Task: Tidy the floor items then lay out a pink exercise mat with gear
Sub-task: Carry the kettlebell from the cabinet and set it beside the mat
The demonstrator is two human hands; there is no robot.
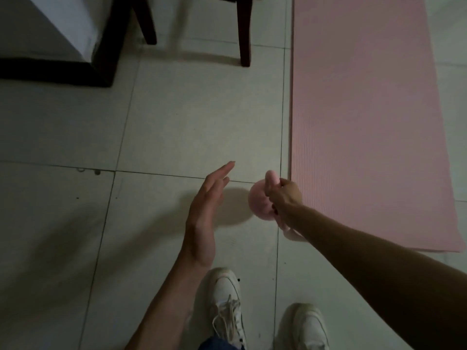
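1. The right hand (284, 198) is clenched around the handle of a pink kettlebell (259, 203), holding it above the floor (177, 117); its round shadow falls on the tiles just to the left.
2. The kettlebell's ball hangs on the left side of the fist, and part of the handle pokes out above the knuckles.
3. Something pale pink also hangs below the right wrist; it is too blurred to tell what it is.
4. The left hand (204, 213) is released, fingers straight and together, palm turned toward the kettlebell, near it but not touching it.
5. The pink mat (366, 109) lies unrolled flat on the floor along the right side, its near left corner just beside the right hand.
6. The kettlebell is off the mat, over bare tile next to the mat's left edge.
7. Two white shoes (227, 306) stand on the tiles at the bottom, the left one with loose laces.
8. Dark wooden legs (245, 31) of furniture stand at the top, well apart from the hands.
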